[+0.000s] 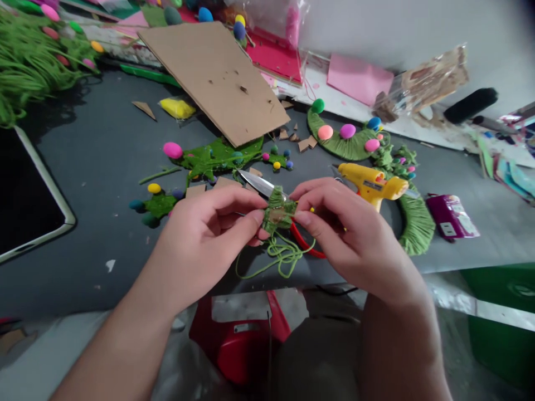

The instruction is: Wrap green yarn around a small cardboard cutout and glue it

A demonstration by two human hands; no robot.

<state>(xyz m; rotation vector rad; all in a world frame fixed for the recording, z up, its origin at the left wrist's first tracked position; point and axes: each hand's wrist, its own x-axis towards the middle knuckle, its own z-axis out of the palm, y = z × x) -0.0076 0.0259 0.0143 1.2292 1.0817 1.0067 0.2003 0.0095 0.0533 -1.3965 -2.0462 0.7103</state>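
Observation:
A small cardboard star wrapped in green yarn (276, 214) is held up over the table's front part, between both hands. My left hand (213, 234) pinches its left side with thumb and fingers. On its right side, my right hand (343, 228) pinches the edge. Loose green yarn (286, 253) hangs in loops from the star. Directly behind lie scissors, with a silver blade (258, 182) and a red handle (304, 240) partly hidden by the right hand.
A yellow glue gun (370, 182) lies right of the hands, near a yarn-wrapped ring (418, 225) and a purple packet (453, 216). Behind are a cardboard sheet (221, 81) and a green crescent (349, 143). A tablet (31, 189) is at left.

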